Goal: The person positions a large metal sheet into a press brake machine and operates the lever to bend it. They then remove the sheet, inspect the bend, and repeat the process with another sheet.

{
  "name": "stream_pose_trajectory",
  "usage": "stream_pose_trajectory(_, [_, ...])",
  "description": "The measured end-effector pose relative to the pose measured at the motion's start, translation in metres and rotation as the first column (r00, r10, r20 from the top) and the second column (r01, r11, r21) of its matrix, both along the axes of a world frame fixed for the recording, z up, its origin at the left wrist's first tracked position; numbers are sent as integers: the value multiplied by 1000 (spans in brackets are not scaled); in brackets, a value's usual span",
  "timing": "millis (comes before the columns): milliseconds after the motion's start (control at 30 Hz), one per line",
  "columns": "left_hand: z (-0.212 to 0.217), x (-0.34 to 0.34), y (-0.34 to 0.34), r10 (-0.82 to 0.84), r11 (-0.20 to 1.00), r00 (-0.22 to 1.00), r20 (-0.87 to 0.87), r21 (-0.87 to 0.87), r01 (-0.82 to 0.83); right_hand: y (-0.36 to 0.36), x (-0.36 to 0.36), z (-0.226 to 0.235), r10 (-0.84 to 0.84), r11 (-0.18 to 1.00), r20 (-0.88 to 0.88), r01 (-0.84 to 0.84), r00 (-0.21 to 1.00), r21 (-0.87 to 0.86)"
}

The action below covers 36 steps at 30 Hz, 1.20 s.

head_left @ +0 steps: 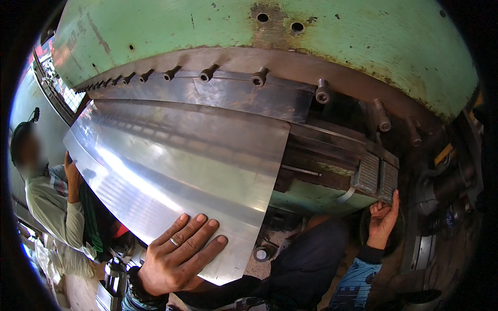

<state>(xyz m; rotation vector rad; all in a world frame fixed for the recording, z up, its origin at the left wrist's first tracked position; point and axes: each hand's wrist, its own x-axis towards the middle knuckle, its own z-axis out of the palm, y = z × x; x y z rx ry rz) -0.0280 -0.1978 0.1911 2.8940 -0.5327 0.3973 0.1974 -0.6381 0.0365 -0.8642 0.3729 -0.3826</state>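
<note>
A large shiny metal sheet (207, 155) with lengthwise creases slopes from the machine's jaws toward me. My left hand (181, 254), a ring on one finger, grips its near edge: the fingers lie flat on top, while the thumb is hidden beneath. At the right, my right hand (383, 220) reaches up to the end of the machine bed. Its index finger is stretched out and touches the lower corner of a ribbed metal block (388, 181). The other fingers are half curled, with nothing visible in them.
Above the sheet hangs the green machine beam (207, 26), with a row of protruding bolts (209, 73) and a long steel blade (218, 93) below it. A co-worker (57, 212) stands at the left, a hand (72, 173) at the sheet's far edge. Dark machine parts (446, 186) fill the right.
</note>
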Motion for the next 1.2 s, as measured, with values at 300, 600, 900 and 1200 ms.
stream_pose_trajectory(300, [4, -1, 0, 1, 999, 1000, -23, 43, 0, 2, -1, 4, -52, 998, -36, 51, 998, -26])
stream_pose_trajectory(600, [4, -2, 4, -37, 998, 999, 23, 54, 36, -8, 2, -8, 11, 998, 48, -8, 999, -65])
stream_pose_trajectory(900, [-1, -5, 6, -41, 999, 999, 22, 37, 40, 10, -1, 8, -84, 995, -29, 82, 996, -62])
stream_pose_trajectory(1200, [-3, -6, 11, -94, 995, 995, 15, -37, 95, -28, 7, -37, 0, 985, 89, 15, 996, -170])
